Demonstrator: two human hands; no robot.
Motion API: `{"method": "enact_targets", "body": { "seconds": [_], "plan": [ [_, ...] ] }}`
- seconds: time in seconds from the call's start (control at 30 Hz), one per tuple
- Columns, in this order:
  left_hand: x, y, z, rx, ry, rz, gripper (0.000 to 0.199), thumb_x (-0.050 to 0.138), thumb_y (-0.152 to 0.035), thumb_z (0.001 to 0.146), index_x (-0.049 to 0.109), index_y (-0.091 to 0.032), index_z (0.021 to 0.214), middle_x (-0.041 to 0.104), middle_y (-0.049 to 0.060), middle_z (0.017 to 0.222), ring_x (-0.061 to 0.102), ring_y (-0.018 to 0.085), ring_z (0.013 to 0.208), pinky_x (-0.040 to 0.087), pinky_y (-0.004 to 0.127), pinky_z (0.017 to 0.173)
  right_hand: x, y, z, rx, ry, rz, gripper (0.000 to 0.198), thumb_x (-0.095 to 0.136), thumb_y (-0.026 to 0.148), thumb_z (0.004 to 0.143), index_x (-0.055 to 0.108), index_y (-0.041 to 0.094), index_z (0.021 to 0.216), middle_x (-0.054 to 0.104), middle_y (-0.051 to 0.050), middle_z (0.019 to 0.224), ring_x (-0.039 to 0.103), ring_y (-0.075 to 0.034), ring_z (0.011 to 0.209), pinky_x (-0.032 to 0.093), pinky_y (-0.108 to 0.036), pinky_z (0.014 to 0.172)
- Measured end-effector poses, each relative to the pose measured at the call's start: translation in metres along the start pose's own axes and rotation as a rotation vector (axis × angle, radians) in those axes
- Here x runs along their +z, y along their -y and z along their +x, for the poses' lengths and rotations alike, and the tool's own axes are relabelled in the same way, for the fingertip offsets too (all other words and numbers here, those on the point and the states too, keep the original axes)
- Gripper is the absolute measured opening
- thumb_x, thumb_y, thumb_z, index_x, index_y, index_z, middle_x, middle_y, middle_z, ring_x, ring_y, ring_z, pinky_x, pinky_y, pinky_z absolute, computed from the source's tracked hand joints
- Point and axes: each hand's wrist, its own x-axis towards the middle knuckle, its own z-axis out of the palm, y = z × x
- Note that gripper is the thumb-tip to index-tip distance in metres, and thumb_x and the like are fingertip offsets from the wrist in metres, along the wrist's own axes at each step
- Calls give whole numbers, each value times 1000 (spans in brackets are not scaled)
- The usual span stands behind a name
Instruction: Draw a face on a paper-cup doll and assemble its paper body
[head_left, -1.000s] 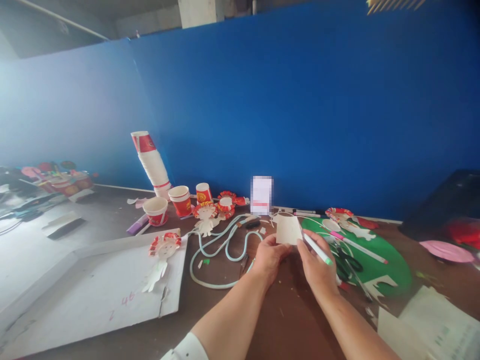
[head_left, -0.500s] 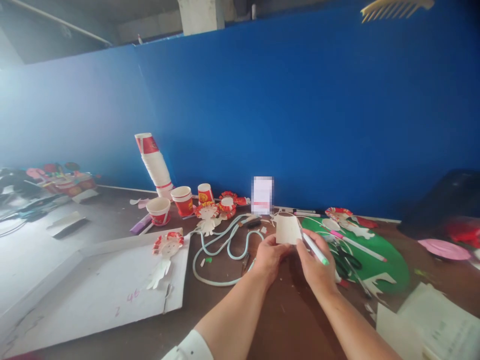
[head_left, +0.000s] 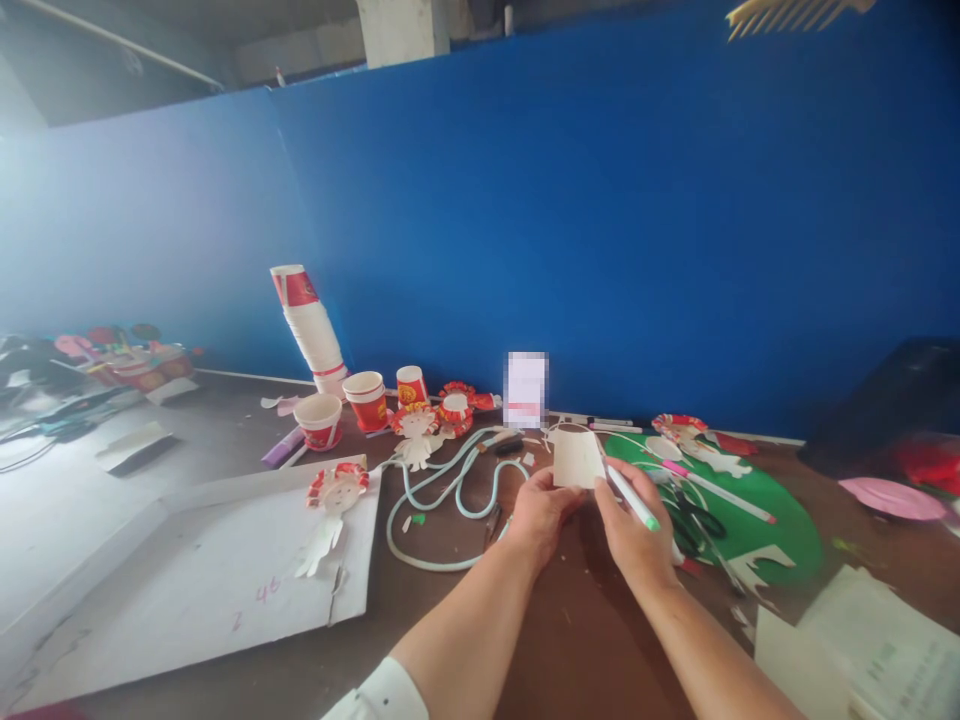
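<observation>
A small cream piece of paper (head_left: 577,460) is held up above the table in front of me. My left hand (head_left: 540,515) pinches its lower left edge. At the lower right, my right hand (head_left: 636,528) grips the paper's edge and also holds a white marker pen (head_left: 631,498) with a green end pointing toward me. The far end of the pen lies beside the paper, and I cannot tell whether it is capped. Just right of my right hand, black-handled scissors (head_left: 703,518) and a pink-ended marker (head_left: 724,493) lie on a green disc (head_left: 796,548).
A pale cable (head_left: 427,564) coils left of my hands. Paper figures with red frills (head_left: 337,490) lie about, one on a white cardboard tray (head_left: 180,590). Paper cups (head_left: 318,420) and a leaning cup stack (head_left: 315,340) stand near the blue partition (head_left: 600,200). Paper sheets (head_left: 862,630) lie at front right.
Almost nothing differs. Both hands stay on the paper and the pen, with only a very slight shift of the view.
</observation>
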Motion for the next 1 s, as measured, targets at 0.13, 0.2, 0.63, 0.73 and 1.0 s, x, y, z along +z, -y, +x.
{"method": "enact_targets", "body": {
  "seconds": [0.13,0.2,0.63,0.73,1.0],
  "plan": [
    [1,-1,-2,13,34,19,43,83,-18,49,68,-11,89,71,7,79,64,15,69,48,27,72,0,0,0,30,0,10,37,60,43,79,65,20,108,72,-10,100,67,-23,84,53,-35,75],
    [2,1,-2,26,38,53,39,79,-16,54,69,-12,91,71,7,81,64,14,70,48,25,72,-1,1,1,77,-11,29,39,61,44,78,65,19,108,72,-10,99,67,-22,80,53,-34,71],
    [6,-110,-37,339,-277,936,35,56,-8,77,67,-15,109,72,7,99,67,14,79,52,24,71,2,11,1,219,-58,123,43,61,37,73,66,18,111,71,-8,93,61,-19,73,49,-32,69],
    [-1,-132,-57,344,-261,1271,27,56,-16,81,71,-19,103,74,5,95,67,17,82,50,26,74,1,13,2,208,-31,111,43,60,39,73,65,19,111,71,-8,93,60,-19,70,47,-31,66],
    [-31,-110,-61,167,-219,1838,19,57,-22,77,77,-24,80,73,8,89,65,25,84,45,32,72,2,10,-1,77,-24,77,38,59,39,76,65,19,107,71,-9,97,63,-20,74,49,-32,70]
  ]
}}
